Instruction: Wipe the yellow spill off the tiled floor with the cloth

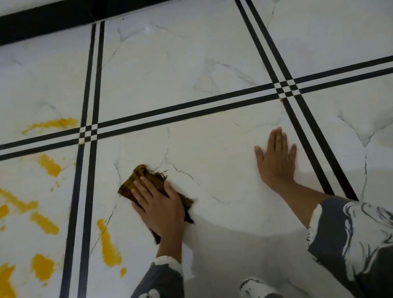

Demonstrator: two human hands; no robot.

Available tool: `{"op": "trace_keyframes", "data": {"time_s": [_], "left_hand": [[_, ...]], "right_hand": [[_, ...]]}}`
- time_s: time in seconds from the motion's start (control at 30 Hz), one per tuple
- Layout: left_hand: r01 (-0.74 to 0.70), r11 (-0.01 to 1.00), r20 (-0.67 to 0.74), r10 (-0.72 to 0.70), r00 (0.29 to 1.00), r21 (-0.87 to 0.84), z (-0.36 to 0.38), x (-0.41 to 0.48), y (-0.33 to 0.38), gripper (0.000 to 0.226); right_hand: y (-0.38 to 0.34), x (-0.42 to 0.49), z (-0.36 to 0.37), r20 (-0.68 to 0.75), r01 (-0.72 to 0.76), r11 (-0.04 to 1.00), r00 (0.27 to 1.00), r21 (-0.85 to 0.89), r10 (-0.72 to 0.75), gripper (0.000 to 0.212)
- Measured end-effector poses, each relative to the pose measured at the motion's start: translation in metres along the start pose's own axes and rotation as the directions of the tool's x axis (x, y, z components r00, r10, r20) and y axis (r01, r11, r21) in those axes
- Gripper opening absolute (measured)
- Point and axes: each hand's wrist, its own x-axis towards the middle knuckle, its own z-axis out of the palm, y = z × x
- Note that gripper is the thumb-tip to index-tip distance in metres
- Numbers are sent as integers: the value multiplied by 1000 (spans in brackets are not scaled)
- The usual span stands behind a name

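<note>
My left hand (159,207) presses flat on a brown, yellow-stained cloth (139,179) on the white marble-look tiled floor (179,63). The cloth's frayed edges stick out beyond my fingers and beside my wrist. Yellow spill (109,243) streaks the floor just left of the cloth, on the same tile. More yellow smears and blobs (3,206) cover the tile further left, and one streak (49,124) lies on the tile above it. My right hand (276,159) rests flat on the floor to the right, fingers spread, holding nothing.
Black double stripes (185,110) border the tiles. A black skirting band (24,24) runs along the far edge. My patterned grey-and-white sleeves (367,239) and a knee (259,295) show at the bottom.
</note>
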Motion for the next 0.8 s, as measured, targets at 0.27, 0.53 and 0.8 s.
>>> {"op": "trace_keyframes", "data": {"time_s": [0.27,0.53,0.8], "left_hand": [[-337,936,49,343,938,-98,4,24,31,74],[476,84,482,82,872,-876,-38,84,94,34],[865,-352,807,349,476,-358,-124,138,88,62]], "right_hand": [[-58,7,11,92,299,951,948,78,-306,57],[-157,48,-14,369,-152,666,908,730,-197,61],[-216,33,-97,617,-549,410,785,728,-45,52]]}}
